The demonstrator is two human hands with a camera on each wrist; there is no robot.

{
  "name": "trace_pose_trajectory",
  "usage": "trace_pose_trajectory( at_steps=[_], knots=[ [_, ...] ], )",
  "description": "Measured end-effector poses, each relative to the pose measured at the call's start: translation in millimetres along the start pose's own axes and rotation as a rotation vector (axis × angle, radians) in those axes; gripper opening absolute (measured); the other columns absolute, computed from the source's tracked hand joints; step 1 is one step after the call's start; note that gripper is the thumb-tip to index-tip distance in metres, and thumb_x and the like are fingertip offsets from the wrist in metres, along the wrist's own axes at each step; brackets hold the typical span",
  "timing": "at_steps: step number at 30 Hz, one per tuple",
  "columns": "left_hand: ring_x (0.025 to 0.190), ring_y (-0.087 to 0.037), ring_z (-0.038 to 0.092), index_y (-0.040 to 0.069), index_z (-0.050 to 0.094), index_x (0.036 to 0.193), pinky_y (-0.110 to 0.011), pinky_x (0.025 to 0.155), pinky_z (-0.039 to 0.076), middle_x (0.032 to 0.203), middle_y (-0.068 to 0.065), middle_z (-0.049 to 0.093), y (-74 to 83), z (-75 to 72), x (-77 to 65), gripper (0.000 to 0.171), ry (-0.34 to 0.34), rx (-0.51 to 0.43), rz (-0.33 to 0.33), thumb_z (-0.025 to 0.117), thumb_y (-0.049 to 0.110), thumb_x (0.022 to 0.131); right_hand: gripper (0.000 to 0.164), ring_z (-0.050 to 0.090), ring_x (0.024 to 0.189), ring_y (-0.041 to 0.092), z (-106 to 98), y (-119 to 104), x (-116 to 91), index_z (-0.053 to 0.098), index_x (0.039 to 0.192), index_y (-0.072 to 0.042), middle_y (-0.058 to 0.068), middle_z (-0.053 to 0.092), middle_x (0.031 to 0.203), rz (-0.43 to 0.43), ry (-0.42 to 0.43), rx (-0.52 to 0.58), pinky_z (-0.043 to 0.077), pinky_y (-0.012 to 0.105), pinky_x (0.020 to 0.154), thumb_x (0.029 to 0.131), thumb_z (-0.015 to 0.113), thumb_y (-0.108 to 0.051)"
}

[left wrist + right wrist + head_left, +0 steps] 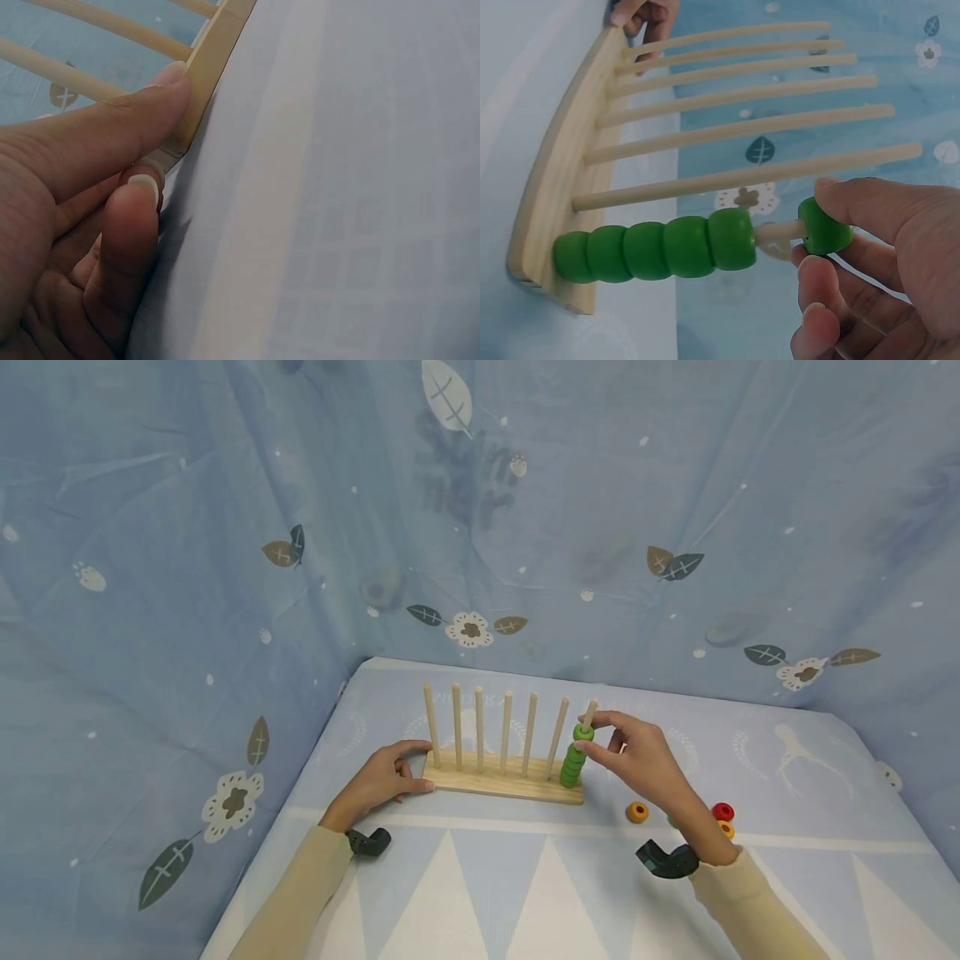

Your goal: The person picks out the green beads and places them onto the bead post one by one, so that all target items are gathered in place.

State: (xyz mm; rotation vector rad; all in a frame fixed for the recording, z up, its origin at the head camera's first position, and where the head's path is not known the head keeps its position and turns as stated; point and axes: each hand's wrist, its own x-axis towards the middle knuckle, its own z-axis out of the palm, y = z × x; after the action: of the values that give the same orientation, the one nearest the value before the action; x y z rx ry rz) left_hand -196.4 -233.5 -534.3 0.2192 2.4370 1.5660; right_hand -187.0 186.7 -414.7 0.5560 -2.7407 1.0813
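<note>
A wooden peg rack [495, 786] stands on the table, a row of several upright pegs rising from its base. My left hand [384, 775] holds the left end of the base, with the thumb [127, 124] pressed on the wood at its corner. On the rightmost peg sits a stack of green beads [649, 250]. My right hand [641, 758] pinches another green bead [823, 226] between thumb and fingers. That bead is threaded on the same peg, above the stack with a gap between. The other pegs hold no beads.
Right of the rack lie an orange bead [637, 812], a red bead [723, 811] and a yellow bead [726, 830]. A green bead [672, 821] is mostly hidden by my right wrist. A blue patterned cloth [570, 527] hangs behind the table.
</note>
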Motion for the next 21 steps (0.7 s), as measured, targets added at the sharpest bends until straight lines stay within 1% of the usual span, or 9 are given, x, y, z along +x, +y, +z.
trace_pose_trajectory(
  at_steps=[2,6,12,15,21],
  knots=[
    [0.051,-0.02,0.049,0.019,0.06,0.143,-0.034,0.05,0.049,0.066,-0.009,0.056,-0.2,0.1,-0.2,0.074,0.001,-0.006,0.003,0.093,0.026,0.078,0.038,0.051,0.063,0.016,3,3,0,0.072,0.121,-0.011,-0.001,0.067,0.09,0.012,-0.007,-0.003,0.039,0.028,0.048,0.091,0.082,-0.031],
    [0.051,-0.02,0.049,0.018,0.061,0.143,-0.033,0.05,0.049,0.066,-0.01,0.056,-0.1,0.9,-0.6,0.073,0.006,-0.012,0.01,0.093,0.023,0.078,0.038,0.051,0.063,0.015,9,8,-1,0.072,0.121,-0.011,-0.001,0.067,0.091,0.021,-0.019,-0.009,0.039,0.029,0.047,0.091,0.082,-0.032],
    [0.052,-0.021,0.049,0.017,0.061,0.142,-0.033,0.05,0.049,0.066,-0.01,0.057,0.8,1.5,-1.0,0.072,0.009,-0.017,0.014,0.093,0.021,0.078,0.037,0.052,0.063,0.015,14,11,-3,0.072,0.12,-0.012,-0.002,0.065,0.089,0.022,-0.027,-0.014,0.04,0.029,0.046,0.09,0.083,-0.03],
    [0.053,-0.021,0.049,0.018,0.061,0.142,-0.034,0.05,0.049,0.067,-0.011,0.057,1.5,1.3,-1.5,0.072,0.007,-0.015,0.012,0.093,0.022,0.078,0.037,0.052,0.063,0.015,16,11,-4,0.072,0.12,-0.012,-0.002,0.066,0.09,0.021,-0.026,-0.013,0.041,0.029,0.046,0.089,0.084,-0.028],
    [0.053,-0.021,0.05,0.019,0.06,0.143,-0.034,0.051,0.05,0.067,-0.011,0.057,-0.3,1.1,-1.2,0.072,0.005,-0.004,0.007,0.092,0.024,0.078,0.04,0.054,0.065,0.013,14,15,-9,0.07,0.124,-0.013,0.001,0.071,0.106,0.007,-0.02,-0.008,0.042,0.028,0.047,0.09,0.083,-0.03]
  ],
)
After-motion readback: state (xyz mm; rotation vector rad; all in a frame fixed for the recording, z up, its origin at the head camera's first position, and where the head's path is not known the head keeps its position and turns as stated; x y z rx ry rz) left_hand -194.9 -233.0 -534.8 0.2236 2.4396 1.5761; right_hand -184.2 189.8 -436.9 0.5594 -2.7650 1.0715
